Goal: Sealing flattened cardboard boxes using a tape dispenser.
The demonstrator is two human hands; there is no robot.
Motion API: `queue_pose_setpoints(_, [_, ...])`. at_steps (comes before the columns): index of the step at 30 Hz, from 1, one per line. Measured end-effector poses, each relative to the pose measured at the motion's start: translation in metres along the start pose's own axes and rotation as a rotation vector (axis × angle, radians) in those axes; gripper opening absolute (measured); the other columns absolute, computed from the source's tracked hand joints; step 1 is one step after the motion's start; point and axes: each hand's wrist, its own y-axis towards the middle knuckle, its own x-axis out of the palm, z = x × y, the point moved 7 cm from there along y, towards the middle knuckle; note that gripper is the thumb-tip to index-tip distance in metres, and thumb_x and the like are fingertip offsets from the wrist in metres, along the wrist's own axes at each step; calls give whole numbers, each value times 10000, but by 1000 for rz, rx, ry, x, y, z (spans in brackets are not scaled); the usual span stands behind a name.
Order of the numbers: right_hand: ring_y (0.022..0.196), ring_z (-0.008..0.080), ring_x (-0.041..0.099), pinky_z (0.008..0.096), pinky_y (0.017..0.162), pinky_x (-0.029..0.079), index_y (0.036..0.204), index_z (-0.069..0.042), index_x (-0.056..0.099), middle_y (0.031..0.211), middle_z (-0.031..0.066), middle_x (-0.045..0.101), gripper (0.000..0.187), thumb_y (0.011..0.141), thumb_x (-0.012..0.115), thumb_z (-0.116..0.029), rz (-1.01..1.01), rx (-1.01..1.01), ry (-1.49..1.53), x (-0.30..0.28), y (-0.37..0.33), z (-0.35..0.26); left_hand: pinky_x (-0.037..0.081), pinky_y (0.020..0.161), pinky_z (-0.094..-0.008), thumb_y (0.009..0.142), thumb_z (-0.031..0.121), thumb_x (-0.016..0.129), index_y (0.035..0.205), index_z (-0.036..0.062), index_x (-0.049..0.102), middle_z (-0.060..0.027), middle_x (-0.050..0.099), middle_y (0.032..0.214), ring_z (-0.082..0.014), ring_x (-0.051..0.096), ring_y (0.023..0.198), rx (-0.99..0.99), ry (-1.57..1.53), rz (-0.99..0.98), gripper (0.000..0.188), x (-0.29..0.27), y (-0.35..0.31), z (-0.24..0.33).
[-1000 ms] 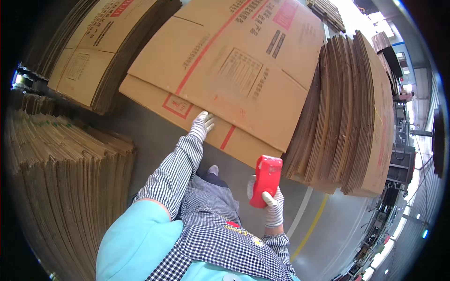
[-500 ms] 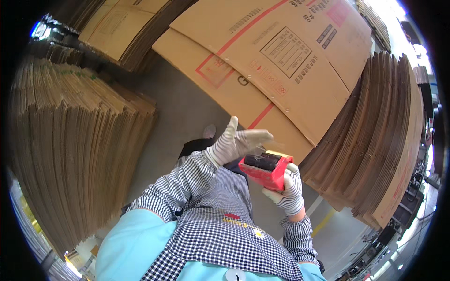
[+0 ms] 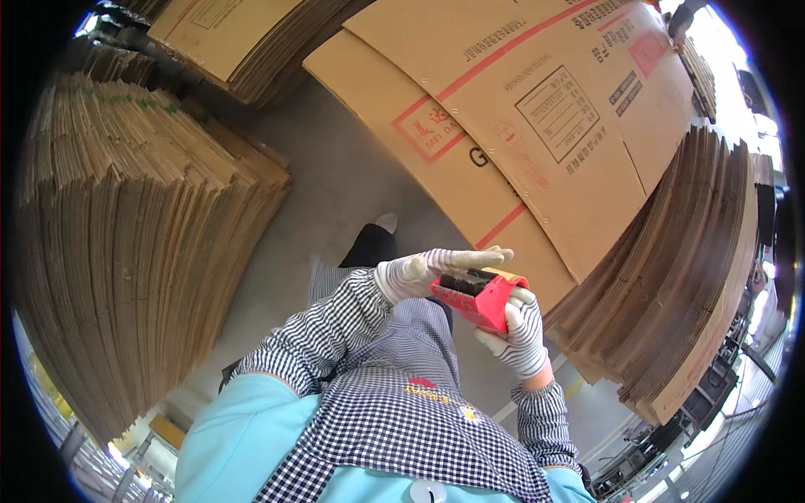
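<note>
A red tape dispenser (image 3: 485, 308) with a dark roller and a yellow part on its far side is held up in front of my apron. My right hand (image 3: 521, 337), in a white striped knit glove, is wrapped round its right end. Above its left part is my left hand (image 3: 428, 270), gloved the same way, with fingers stretched out flat toward the right. Whether the left fingers touch the dispenser I cannot tell. Beyond both hands lies a large flat brown carton (image 3: 537, 109) with red stripes and printing, on top of another carton sheet.
A tall stack of folded cardboard (image 3: 142, 268) stands on my left, and another stack (image 3: 662, 268) curves along the right. More cartons (image 3: 226, 42) are piled at the far left. Grey floor (image 3: 310, 184) runs between the stacks, and my shoe (image 3: 386, 222) shows there.
My left hand has come down and over the dispenser, its raised thumb now lowered. The right hand keeps its grip. The cartons appear shifted rightward in view, and my foot and leg show more.
</note>
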Motion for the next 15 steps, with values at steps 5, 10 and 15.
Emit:
queue_pose_setpoints(5, [989, 338, 608, 463, 904, 457, 1114, -97, 576, 992, 109, 666, 515, 674, 830, -185, 7, 32, 45, 22, 34, 17, 246, 1204, -447, 950, 498, 592, 1410, -34, 506, -193, 395, 1551, -303, 361, 1453, -97, 73, 241, 709, -30, -12, 30])
queue_pose_setpoints(10, [1002, 306, 598, 418, 877, 482, 1002, -74, 650, 1023, 100, 666, 454, 634, 861, -238, 71, 285, 180, 41, 60, 48, 394, 1118, -395, 1007, 293, 550, 1244, -26, 659, -164, 580, 1398, -250, 533, 1311, -190, -143, 524, 412, -76, -25, 38])
queue_pose_setpoints(15, [617, 266, 645, 362, 606, 516, 915, 19, 654, 678, 162, 640, 451, 761, 818, -373, 122, 759, 363, 67, 100, 93, 486, 1010, -348, 963, 179, 630, 1186, -23, 694, -128, 703, 1192, -208, 633, 1149, -224, 44, 1196, 307, -162, -40, 73])
